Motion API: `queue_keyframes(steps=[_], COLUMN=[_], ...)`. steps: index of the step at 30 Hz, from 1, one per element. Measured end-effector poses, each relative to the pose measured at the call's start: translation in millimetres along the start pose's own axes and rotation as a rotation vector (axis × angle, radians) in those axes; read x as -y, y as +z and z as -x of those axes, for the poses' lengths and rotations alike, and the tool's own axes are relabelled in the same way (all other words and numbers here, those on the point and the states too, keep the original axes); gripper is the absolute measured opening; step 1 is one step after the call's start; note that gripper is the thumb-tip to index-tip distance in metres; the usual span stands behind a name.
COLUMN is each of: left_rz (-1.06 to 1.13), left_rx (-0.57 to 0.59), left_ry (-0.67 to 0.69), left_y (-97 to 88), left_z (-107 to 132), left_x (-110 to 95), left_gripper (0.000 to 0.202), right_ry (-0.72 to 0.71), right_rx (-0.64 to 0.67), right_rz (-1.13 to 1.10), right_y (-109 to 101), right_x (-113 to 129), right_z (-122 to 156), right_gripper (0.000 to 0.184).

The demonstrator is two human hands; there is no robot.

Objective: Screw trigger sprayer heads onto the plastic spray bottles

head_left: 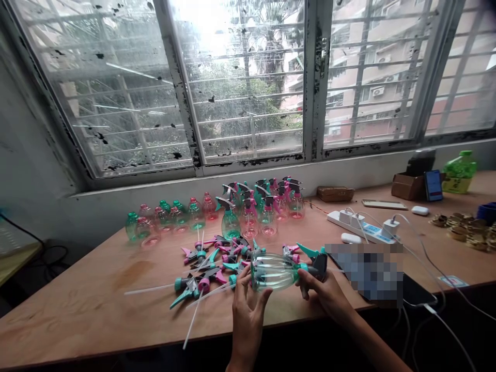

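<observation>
- Danger spot: the smooth bottle (275, 271) could slip if the left hand's (248, 305) light-looking hold on its base loosens; twisting crookedly might jam the spray head (312, 266).
- And the grip: left fingers cup the base, right hand (320, 289) pinches near the neck, bottle sideways between them.

bottle neck (303, 267): part-hidden, right hand (322, 287) | tablet screen (366, 274): pixelated | forearms (368, 330): cut below

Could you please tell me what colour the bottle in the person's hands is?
The bottle is see-through pale green, seen best in the head view.
</observation>
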State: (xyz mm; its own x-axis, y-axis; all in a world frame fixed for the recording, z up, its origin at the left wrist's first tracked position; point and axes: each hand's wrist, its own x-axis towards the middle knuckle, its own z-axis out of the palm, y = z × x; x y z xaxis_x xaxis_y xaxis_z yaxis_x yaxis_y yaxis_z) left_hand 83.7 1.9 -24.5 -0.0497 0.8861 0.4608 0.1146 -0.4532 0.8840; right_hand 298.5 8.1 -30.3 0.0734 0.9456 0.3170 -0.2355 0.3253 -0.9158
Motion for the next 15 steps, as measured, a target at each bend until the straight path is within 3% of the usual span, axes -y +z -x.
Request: queue_keyframes(steps=[5, 15], left_rz=[-0.088, -0.073], left_rx=[0.006, 0.006], left_ry=[0.074, 0.067], left_y=[-1.9, -0.3], left_z=[-2.0, -0.5], left_x=[1.8, 2.7], left_gripper=[0.047, 0.042], right_ry=[-0.010, -0.002], right_rx=[-0.009, -0.058], right_rz=[0.006, -0.023], right_y=[-0.6, 2.8], right_x=[-1.7, 2.4], right_z=[-1.3, -1.1], right_gripper=[0.033, 0.039])
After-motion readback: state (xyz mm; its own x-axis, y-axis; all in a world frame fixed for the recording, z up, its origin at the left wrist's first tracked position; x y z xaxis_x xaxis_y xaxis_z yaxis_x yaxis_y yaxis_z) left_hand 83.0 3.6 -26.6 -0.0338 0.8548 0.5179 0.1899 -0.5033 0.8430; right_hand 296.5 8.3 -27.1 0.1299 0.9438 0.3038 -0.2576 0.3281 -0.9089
